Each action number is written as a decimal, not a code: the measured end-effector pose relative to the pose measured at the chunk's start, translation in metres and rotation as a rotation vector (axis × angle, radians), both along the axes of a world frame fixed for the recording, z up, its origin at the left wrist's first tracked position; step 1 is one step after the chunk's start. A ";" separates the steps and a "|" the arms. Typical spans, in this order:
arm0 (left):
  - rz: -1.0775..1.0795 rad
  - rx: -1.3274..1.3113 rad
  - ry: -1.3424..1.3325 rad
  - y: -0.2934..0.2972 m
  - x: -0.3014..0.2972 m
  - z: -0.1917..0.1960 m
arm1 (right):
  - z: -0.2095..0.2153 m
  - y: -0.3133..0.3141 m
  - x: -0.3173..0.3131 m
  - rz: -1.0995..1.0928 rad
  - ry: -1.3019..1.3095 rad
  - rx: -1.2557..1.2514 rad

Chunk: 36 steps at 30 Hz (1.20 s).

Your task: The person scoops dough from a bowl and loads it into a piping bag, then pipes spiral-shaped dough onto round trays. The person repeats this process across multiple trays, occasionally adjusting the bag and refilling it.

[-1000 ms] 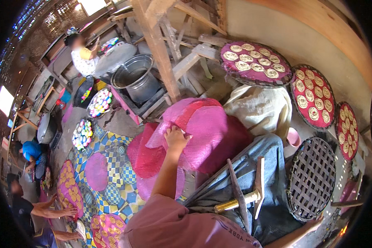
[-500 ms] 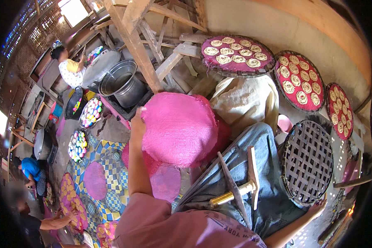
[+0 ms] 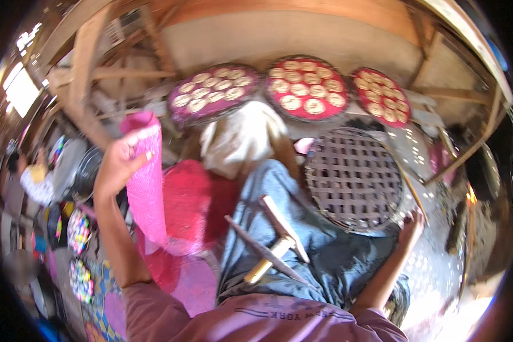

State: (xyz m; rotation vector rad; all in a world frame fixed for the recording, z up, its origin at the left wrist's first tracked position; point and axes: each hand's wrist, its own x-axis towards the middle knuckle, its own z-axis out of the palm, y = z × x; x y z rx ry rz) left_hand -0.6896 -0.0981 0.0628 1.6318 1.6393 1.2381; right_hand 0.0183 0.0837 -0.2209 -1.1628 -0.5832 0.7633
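A round pink cloth (image 3: 145, 188) is lifted on its side at the left, its top edge pinched in my left hand (image 3: 122, 159). A round red cloth (image 3: 194, 202) lies beside it. My right hand (image 3: 412, 223) is closed around the lower end of a thin light stick (image 3: 407, 185), which runs along the right rim of a dark woven round tray (image 3: 353, 176). The tray lies past my right knee. On my lap rests a wooden tool (image 3: 273, 248) with two bars and a brass-coloured cylinder between them.
Three round trays (image 3: 308, 85) of pale coiled dough pieces stand at the back wall. A whitish cloth (image 3: 245, 137) drapes below them. A small flame (image 3: 471, 196) burns at the right by some wood. Baskets of colourful items (image 3: 78, 231) and a person (image 3: 35, 179) are at the left.
The view has swung to the right. The pink cloth, broad and facing up before, now stands narrow on edge in my left hand. A thin stick now shows at my right hand.
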 end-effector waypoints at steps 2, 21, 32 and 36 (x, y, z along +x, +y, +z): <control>-0.113 0.114 0.334 0.054 0.043 0.029 | 0.014 -0.009 -0.016 0.008 -0.068 0.019; -0.538 0.259 -0.184 0.244 0.283 0.000 | -0.006 -0.008 -0.024 0.027 0.120 0.051; -0.424 -0.118 0.134 0.251 0.243 -0.170 | -0.008 0.003 -0.028 0.067 0.198 0.035; -0.396 -0.083 0.242 0.248 0.243 -0.170 | -0.001 0.003 -0.034 0.037 0.203 0.012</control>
